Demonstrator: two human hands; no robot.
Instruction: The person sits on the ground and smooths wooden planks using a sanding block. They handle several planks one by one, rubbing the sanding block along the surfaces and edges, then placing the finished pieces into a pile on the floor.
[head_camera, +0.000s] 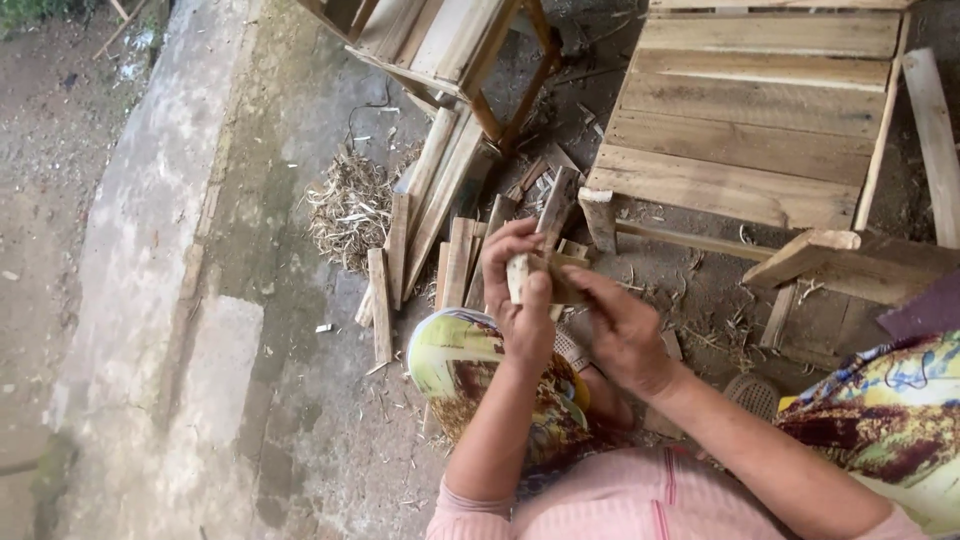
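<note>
**Both hands on a wood piece above the floor**

Nearest: pink sleeves, patterned cloth over the knees (480, 380). Above the lap, held up over the dirt floor (300, 430), a short wood piece (540, 275), gripped from both sides. Left hand (520, 290): fingers curled and pressed together around the near end, thumb laid along the pale face. Right hand (620, 330): fingers pinching the far, darker end, thumb on top. Just beyond, on the floor, loose slats (450, 250) lying side by side, some leaning on each other. Left of these, a heap of dry shavings (350, 205). Farther right, a plank pallet (750, 120) flat on the ground. At the far edge, a tilted wooden frame (450, 45). Far left, a concrete kerb (130, 250).
</note>
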